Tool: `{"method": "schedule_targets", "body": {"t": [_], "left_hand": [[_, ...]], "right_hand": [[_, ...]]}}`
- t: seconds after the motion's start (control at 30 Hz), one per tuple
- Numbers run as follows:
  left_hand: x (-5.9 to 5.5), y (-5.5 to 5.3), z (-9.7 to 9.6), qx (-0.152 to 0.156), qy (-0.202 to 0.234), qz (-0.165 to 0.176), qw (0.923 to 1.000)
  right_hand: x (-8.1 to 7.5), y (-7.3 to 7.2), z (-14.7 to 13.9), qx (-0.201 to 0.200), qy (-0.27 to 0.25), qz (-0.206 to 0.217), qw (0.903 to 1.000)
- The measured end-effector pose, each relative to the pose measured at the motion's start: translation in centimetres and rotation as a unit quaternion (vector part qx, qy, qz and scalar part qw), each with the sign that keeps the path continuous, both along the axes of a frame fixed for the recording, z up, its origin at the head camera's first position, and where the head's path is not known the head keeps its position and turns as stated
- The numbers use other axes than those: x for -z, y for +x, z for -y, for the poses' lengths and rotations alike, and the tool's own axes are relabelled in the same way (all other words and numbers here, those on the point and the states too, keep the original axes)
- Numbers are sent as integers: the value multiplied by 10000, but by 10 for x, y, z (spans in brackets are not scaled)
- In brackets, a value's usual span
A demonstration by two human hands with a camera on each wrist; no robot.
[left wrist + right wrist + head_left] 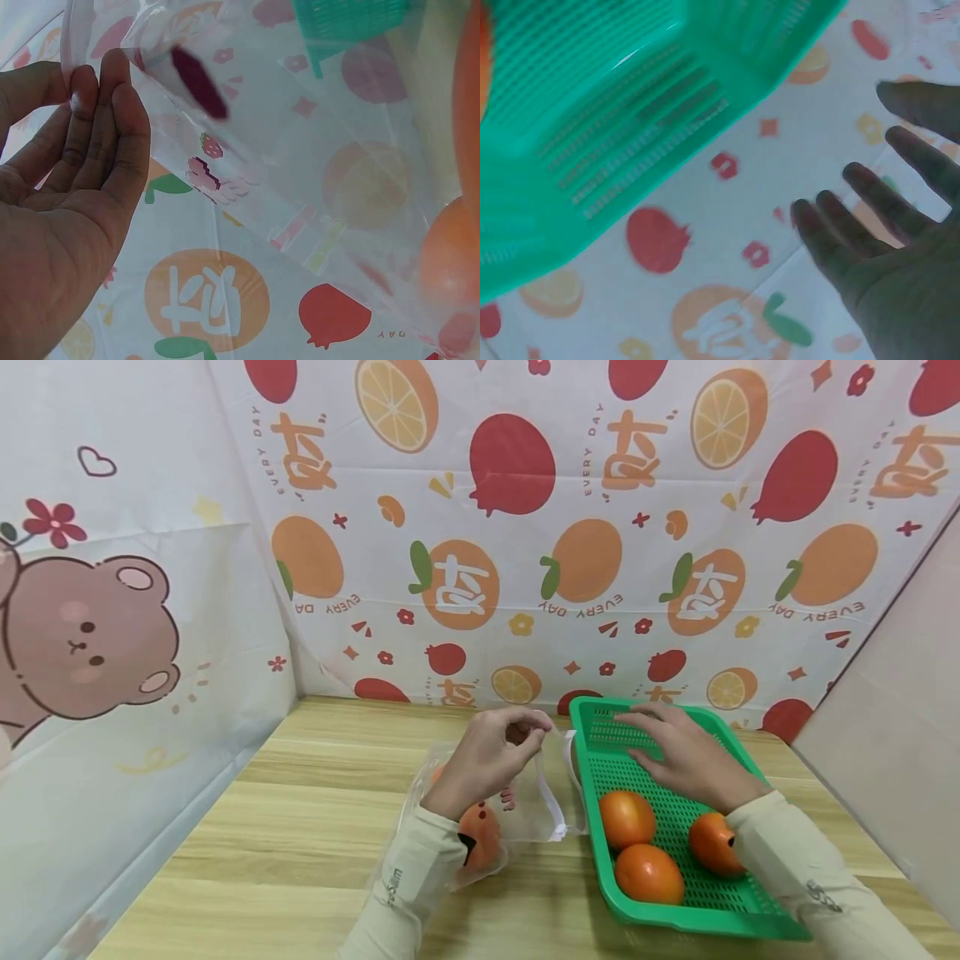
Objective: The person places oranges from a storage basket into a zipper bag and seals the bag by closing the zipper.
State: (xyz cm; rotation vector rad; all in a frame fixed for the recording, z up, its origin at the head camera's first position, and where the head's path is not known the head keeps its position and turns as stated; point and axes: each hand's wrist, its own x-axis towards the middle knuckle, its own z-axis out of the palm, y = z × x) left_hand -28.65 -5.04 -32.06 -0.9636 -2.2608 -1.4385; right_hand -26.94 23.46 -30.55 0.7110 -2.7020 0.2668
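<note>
My left hand (491, 752) pinches the white-edged rim of a clear plastic bag (528, 822) between thumb and fingertips. Small pink pictures are printed on the bag, and orange fruit (482, 843) shows through its film. In the left wrist view, the film (262, 195) stretches away from the fingers toward rounded orange fruit (451, 255). Over the far part of a green plastic basket (609, 893) hovers my right hand (686, 756), its fingers spread and holding nothing. Several oranges (649, 875) lie at the basket's near end, one partly hidden by the right sleeve.
The bag and basket stand side by side on a wood-grain table (300, 827). Behind them hangs a fruit-printed cloth (517, 560); a bear-printed cloth (90, 635) covers the left side. A pale panel (892, 693) closes off the right.
</note>
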Motion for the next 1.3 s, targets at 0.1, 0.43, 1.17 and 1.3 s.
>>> {"method": "schedule_targets", "body": {"t": [0.1,0.43,1.17,1.3], "left_hand": [[0,1,0,-6,-18,14,10000],[0,3,2,-23,-18,-20,10000],[0,6,3,3,-3,-43,10000],[0,7,2,4,-21,-37,10000]], "right_hand": [[3,2,-14,243,243,338,9988],[16,6,-43,716,616,1375,9860],[34,16,-62,1458,955,3741,9109],[35,18,-64,1563,892,3938,9014]]}}
